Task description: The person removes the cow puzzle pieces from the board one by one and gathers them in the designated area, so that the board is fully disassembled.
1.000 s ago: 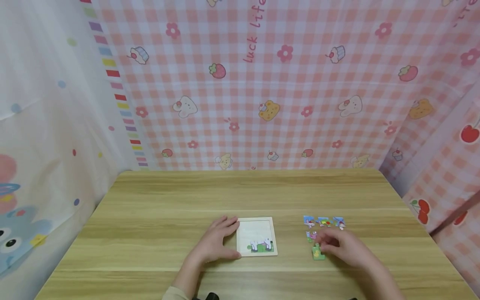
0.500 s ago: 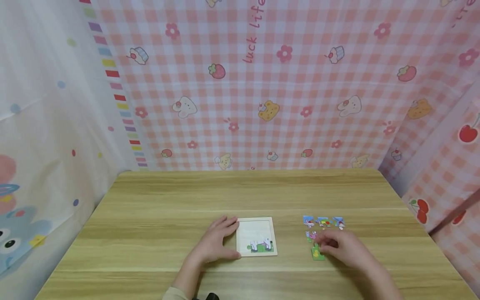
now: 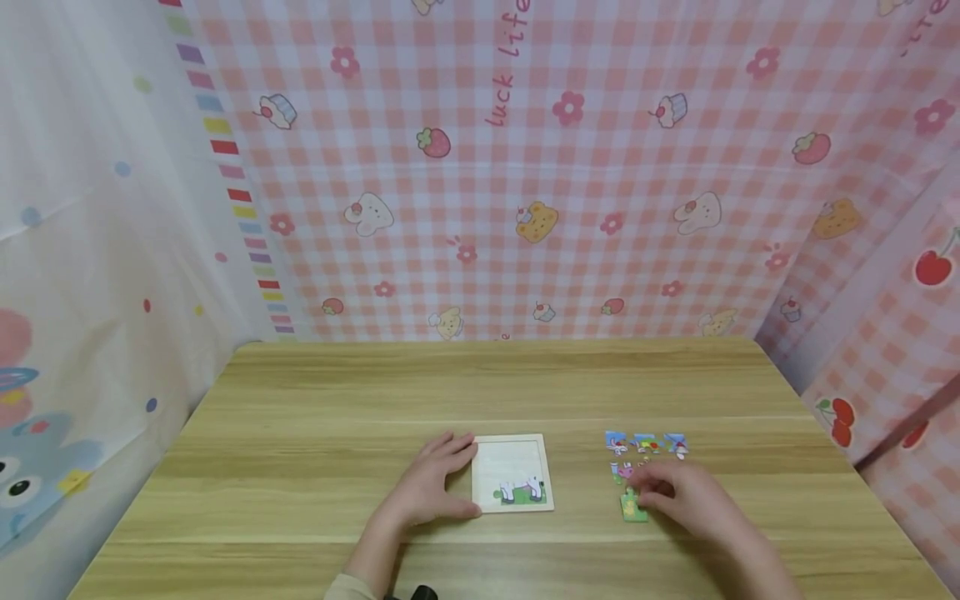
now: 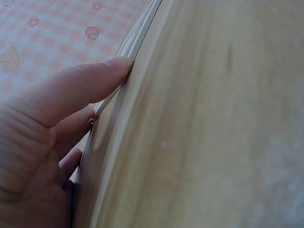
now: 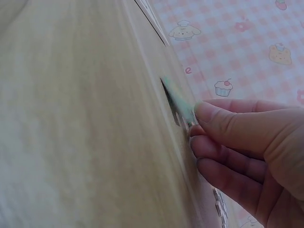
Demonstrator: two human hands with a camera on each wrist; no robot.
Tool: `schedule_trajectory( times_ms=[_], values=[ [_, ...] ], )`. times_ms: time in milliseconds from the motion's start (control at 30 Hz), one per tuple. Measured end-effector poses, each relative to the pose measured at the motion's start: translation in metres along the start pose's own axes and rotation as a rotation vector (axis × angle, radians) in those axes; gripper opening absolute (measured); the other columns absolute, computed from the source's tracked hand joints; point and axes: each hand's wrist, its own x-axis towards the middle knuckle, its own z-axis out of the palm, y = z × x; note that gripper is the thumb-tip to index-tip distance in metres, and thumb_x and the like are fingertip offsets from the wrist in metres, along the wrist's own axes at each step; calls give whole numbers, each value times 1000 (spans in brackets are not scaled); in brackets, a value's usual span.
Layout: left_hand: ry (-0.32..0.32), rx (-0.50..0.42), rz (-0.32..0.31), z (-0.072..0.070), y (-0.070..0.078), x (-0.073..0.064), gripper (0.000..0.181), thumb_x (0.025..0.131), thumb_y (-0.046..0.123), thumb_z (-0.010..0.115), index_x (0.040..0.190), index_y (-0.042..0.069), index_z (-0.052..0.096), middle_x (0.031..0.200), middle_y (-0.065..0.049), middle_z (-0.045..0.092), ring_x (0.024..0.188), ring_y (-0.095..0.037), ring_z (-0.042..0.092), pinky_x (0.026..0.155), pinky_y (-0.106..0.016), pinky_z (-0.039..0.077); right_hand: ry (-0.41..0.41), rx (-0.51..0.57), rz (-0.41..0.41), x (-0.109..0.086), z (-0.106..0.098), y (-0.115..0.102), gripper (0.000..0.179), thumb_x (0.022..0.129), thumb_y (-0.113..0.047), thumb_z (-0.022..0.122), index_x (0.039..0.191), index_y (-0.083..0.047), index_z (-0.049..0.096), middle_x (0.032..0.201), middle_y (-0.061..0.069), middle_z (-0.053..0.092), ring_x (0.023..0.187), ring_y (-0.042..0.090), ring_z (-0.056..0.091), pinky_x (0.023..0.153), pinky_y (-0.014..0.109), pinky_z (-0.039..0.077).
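My right hand (image 3: 686, 496) pinches a green puzzle piece (image 3: 632, 508) with a yellow figure on it, thumb against fingertips at its right side. In the right wrist view that puzzle piece (image 5: 180, 102) is tilted, its near end raised off the tabletop and a dark shadow under it. On the left, a square wooden puzzle tray (image 3: 506, 458) lies flat, with joined pieces (image 3: 522, 492) showing white legs on green at its lower right. Along the tray's left edge rests my left hand (image 3: 431, 483), fingertips at the upper corner and thumb (image 4: 109, 71) at the lower one.
Several loose puzzle pieces lie beyond my right hand: a row of blue ones (image 3: 647, 443) and a pink-and-green piece (image 3: 622, 472) closer in. The wooden table (image 3: 360, 392) ends at a pink checked curtain (image 3: 480, 275). Part of a black object (image 3: 423, 593) shows by the left wrist.
The green piece has shifted slightly left and its tilt has varied in my right hand's pinch. My left hand and the tray stay as they were.
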Motion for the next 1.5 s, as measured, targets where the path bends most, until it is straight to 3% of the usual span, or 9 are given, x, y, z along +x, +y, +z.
schedule_trajectory(
  times_ms=[400, 600, 767, 1000, 1233, 1500],
  values=[
    [4, 12, 9, 1, -2, 1, 90, 71, 34, 88, 144, -1, 49, 155, -12, 38, 146, -39, 19, 114, -61, 17, 74, -70, -87, 14, 1, -13, 22, 77, -3, 82, 93, -16, 74, 86, -14, 67, 78, -1, 57, 68, 24, 52],
    [6, 8, 8, 1, -2, 0, 91, 70, 33, 88, 143, -2, 49, 155, -12, 38, 146, -39, 19, 115, -62, 15, 27, -19, -176, 35, 21, -30, 19, 78, -3, 81, 94, -12, 73, 86, -11, 66, 77, 2, 56, 65, 24, 51],
    [4, 17, 10, 1, -2, 1, 90, 70, 34, 88, 144, -1, 49, 155, -12, 38, 146, -39, 19, 115, -61, 15, -82, -9, -213, 53, 43, -44, 19, 80, -9, 81, 97, -10, 74, 91, -6, 68, 82, 5, 59, 72, 26, 53],
    [6, 21, 9, 2, -4, 2, 89, 70, 35, 87, 144, 1, 50, 155, -11, 39, 146, -39, 20, 115, -60, 15, -173, -19, -187, 73, 66, -65, 21, 82, -16, 82, 101, -14, 73, 95, -8, 66, 85, 5, 58, 77, 26, 51],
    [11, 22, 12, 2, -6, 2, 90, 70, 36, 87, 144, 1, 50, 155, -10, 39, 146, -38, 20, 115, -61, 16, -215, -88, -161, 86, 75, -77, 27, 82, -20, 82, 106, -14, 73, 102, -8, 67, 90, 6, 58, 84, 32, 50],
    [0, 25, 5, 0, -2, 1, 89, 71, 36, 86, 144, 2, 50, 155, -9, 39, 146, -38, 20, 115, -61, 16, -237, -79, -144, 90, 84, -82, 28, 81, -21, 82, 105, -12, 73, 95, -6, 63, 80, 5, 53, 73, 25, 49]
  ],
)
